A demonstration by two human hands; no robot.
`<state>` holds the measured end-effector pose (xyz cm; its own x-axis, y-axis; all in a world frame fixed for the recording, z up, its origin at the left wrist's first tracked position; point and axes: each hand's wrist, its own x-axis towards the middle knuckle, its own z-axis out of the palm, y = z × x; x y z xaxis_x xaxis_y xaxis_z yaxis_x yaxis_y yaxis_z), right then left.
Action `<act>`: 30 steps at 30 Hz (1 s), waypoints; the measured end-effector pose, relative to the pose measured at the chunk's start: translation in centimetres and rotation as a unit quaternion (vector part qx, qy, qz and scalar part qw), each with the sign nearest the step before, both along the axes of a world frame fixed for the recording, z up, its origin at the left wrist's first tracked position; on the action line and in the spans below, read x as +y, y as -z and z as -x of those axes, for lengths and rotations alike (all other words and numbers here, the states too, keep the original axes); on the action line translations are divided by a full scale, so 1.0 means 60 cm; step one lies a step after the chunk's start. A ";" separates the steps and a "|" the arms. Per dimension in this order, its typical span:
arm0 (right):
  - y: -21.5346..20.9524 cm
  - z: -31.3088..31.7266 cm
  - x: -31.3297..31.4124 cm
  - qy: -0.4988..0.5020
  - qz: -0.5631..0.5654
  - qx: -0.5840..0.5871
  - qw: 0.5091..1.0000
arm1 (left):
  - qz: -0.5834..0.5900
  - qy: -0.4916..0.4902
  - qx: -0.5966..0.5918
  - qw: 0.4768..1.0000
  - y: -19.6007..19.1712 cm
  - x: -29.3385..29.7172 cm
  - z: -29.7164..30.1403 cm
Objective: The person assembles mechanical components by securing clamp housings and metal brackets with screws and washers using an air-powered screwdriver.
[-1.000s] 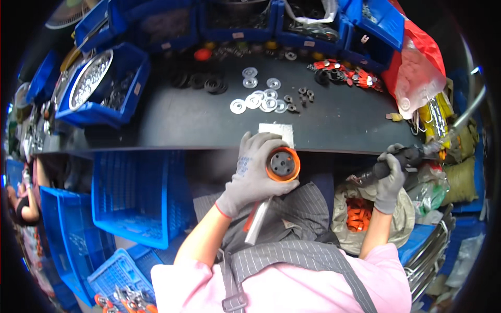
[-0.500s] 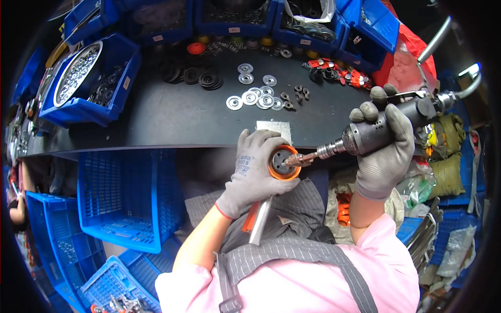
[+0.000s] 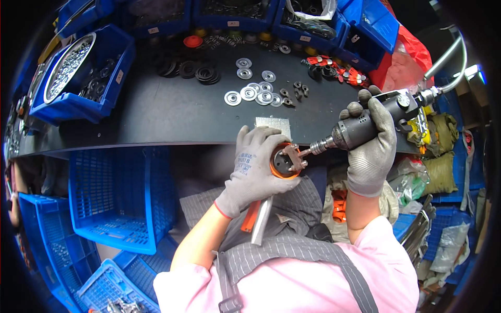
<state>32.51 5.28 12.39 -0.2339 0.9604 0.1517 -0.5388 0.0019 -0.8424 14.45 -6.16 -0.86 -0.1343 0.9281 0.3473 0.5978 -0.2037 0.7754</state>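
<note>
My left hand (image 3: pixel 253 169), in a grey glove, is wrapped round an orange-rimmed round part with a black, holed disc (image 3: pixel 282 163) facing up. A small metal fitting (image 3: pixel 295 158) sits over the disc's right side. Below that hand, an orange strip (image 3: pixel 250 216) and a grey metal bar (image 3: pixel 262 221) stick out toward my lap. My right hand (image 3: pixel 371 156), also gloved, grips a black air screwdriver (image 3: pixel 356 130) slanting down to the left. Its tip is at the metal fitting; whether they touch is hard to tell.
On the black bench (image 3: pixel 172 115) lie silver discs (image 3: pixel 249 93), dark rings (image 3: pixel 207 73), small metal fittings (image 3: pixel 287 100) and red parts (image 3: pixel 352 77). Blue bins (image 3: pixel 232 15) line the back. Below left stands a blue crate (image 3: pixel 112 193). A hose (image 3: pixel 463 62) trails from the screwdriver.
The screwdriver's tip has shifted from over the disc's middle to its right edge. The metal fitting now shows more fully, at a different angle. The bench view has shifted slightly left.
</note>
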 end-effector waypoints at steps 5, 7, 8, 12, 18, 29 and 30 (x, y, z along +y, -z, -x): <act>0.002 0.002 -0.010 0.034 -0.037 -0.034 0.998 | 0.019 -0.003 0.001 1.000 -0.006 -0.005 0.000; 0.000 0.004 -0.020 0.043 -0.057 -0.054 0.996 | 0.020 -0.001 0.000 1.000 -0.007 -0.003 0.001; 0.000 0.004 -0.026 0.055 -0.074 -0.062 0.994 | 0.021 0.000 -0.001 1.000 -0.006 -0.002 0.001; -0.008 0.013 -0.054 0.077 -0.123 -0.082 0.986 | 0.010 0.000 0.007 1.000 -0.001 -0.002 0.000; -0.006 0.015 -0.076 0.067 -0.185 -0.111 0.974 | 0.011 -0.003 -0.006 1.000 0.001 -0.003 0.003; -0.035 0.083 -0.081 -0.028 -0.158 -0.205 0.966 | 0.025 -0.001 -0.015 1.000 -0.001 -0.004 0.002; -0.046 0.095 -0.088 -0.037 -0.159 -0.230 0.960 | 0.026 0.001 -0.017 1.000 -0.003 -0.004 0.002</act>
<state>26.79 0.02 15.12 -0.4113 0.8613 0.2983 -0.1188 0.2738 -0.9544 14.30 -6.42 -0.69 -0.1422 0.9452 0.2938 0.5710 -0.1642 0.8044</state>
